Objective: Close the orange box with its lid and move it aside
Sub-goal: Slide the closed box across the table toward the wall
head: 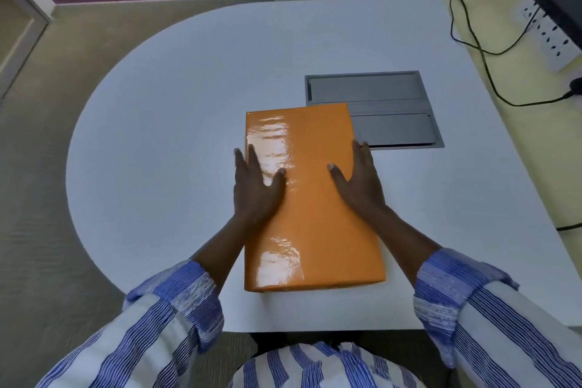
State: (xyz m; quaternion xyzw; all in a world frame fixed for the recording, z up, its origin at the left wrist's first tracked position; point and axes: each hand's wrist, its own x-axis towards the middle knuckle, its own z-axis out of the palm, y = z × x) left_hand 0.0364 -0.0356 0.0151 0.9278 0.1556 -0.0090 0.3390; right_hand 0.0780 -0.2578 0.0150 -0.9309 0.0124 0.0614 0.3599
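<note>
At the bottom of the frame I see my striped sleeves (176,318) reaching forward. Just above them, in the centre, the orange box (310,214) lies flat on the white table (157,135), its glossy lid on top. My left hand (255,189) grips its left edge, thumb spread across the lid and fingers down the side. My right hand (362,183) does the same on the right edge. Beyond the box, right of centre, a grey hatch (387,94) sits flush in the table. Black cables (472,41) trail at upper right.
</note>
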